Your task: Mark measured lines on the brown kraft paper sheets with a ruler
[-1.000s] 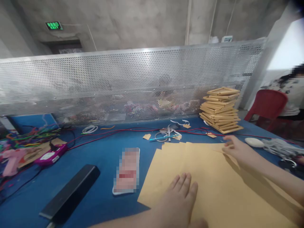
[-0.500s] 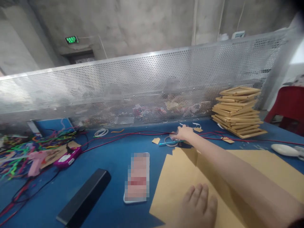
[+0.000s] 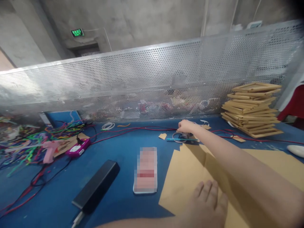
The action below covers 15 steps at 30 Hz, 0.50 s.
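Note:
My left hand (image 3: 206, 201) lies flat on a sheet of brown kraft paper (image 3: 175, 183), fingers stretched out and slightly parted. The paper has a fold line and a ragged top edge. My right hand (image 3: 186, 126) reaches across the paper to the back of the blue table, its fingers curled down and closed. What they hold, if anything, is hidden. Just below that hand lie a thin blue pen-like stick (image 3: 182, 139), a pale coiled loop (image 3: 176, 136) and a small paper scrap (image 3: 162, 136).
A phone (image 3: 145, 171) and a black oblong box (image 3: 97, 185) lie left of the paper. Further left are a pink glue gun (image 3: 49, 151), a purple power strip (image 3: 78, 148) and colourful pipe cleaners. Wooden frames (image 3: 251, 109) stand stacked at right, before a perforated metal screen (image 3: 147, 69).
The view has shifted, so most table things appear further right. My right hand's fingers are more curled together than before. My left hand stays flat on the paper.

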Available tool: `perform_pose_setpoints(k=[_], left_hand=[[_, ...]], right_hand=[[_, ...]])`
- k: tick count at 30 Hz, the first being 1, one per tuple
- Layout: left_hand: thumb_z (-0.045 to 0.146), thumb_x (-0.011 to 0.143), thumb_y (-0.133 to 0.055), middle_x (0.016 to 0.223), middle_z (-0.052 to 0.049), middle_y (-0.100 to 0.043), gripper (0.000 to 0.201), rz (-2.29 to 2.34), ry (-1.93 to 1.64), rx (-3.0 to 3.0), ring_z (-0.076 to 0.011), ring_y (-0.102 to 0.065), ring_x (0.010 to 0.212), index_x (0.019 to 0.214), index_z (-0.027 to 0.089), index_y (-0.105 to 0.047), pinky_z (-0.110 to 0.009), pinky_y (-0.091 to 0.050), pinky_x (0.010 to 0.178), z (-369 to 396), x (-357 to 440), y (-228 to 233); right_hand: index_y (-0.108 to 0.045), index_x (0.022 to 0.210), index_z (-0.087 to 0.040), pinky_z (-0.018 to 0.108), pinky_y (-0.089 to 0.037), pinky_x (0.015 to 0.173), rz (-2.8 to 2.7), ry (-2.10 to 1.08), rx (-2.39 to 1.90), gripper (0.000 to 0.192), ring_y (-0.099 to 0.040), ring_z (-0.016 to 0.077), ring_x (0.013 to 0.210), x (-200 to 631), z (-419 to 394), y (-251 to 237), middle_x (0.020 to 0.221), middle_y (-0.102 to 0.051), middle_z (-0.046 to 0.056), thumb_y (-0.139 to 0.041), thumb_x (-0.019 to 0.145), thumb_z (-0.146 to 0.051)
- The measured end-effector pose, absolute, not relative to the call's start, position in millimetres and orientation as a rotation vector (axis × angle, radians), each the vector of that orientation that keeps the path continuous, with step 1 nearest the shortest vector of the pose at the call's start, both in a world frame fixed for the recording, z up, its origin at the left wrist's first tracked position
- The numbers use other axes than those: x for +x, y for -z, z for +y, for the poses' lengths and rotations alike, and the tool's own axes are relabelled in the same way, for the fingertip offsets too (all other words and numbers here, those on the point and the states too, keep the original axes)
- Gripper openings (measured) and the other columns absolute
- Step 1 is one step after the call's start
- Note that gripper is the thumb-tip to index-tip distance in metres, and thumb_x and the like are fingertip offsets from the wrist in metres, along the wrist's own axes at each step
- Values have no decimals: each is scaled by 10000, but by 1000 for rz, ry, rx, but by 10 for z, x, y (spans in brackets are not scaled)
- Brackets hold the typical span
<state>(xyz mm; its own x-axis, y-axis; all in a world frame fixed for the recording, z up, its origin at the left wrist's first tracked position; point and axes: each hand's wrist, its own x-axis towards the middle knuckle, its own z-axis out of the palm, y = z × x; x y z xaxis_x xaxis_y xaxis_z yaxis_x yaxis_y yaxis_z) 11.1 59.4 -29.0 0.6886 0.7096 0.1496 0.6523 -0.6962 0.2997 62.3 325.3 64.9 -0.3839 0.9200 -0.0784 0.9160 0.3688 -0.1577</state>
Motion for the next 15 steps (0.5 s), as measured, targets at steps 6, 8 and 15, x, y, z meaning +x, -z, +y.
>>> perform_pose_setpoints(k=[6,8,15], left_hand=[[655,904,-327,1500,-285,-97,884,948,-273,2611,-380,-68,1388,1457,-18,-181,-504,-143,1125,635,66,200],[620,928,-312,1498,-287,-104,844,964,-260,2616,-361,-51,1394,1460,-21,-172,-492,-124,1131,624,52,157],[590,948,-282,1510,-267,-56,806,965,-212,2560,-339,-9,1400,1465,-17,-164,-477,-94,1138,558,8,4]], right_hand=[[-543,1209,-166,429,-517,828,-2229,-80,-1602,341,-603,224,1002,795,3120,-411,1211,-574,95,-577,902,-312],[-540,1211,-171,427,-518,826,-2133,-62,-1564,336,-606,221,995,886,3100,-423,1210,-576,92,-572,905,-306],[-427,1364,-192,381,-365,1031,-2058,-25,-1354,413,-469,225,1232,1229,2716,-725,1359,-496,117,-391,954,-160]])
